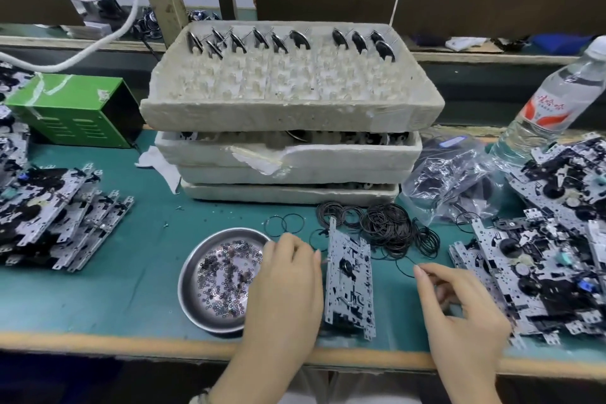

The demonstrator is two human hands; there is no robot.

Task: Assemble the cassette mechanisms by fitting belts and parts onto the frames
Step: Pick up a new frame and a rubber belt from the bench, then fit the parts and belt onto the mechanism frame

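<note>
One frame [349, 282] lies flat near the middle of the front edge of the tabletop [147, 256], long side running away from the person, with the metal dish [196, 302] of small washers just beside it on the left. The left hand [285, 282] rests against the frame's left edge, knuckles up and fingers bent down; whether it grips the edge or a small part there cannot be told, since the fingertips are hidden. The right hand [459, 305] sits just right of the frame, thumb and forefinger closed narrow on what looks like a single thin belt [404, 267] drawn from the heap of loose belts [387, 229] behind the frame, in front of the foam trays [288, 108]. The step in hand seems to be fitting that belt. To do it well, keep the left hand pressing the frame so it cannot skate on the mat, check that only one loop has come away from the tangle, then hook it over the black pulley [345, 264] first and stretch it to the second wheel without a twist. Seat it fully in each groove before letting go. More unfinished frames [541, 272] wait towards the right edge.
</note>
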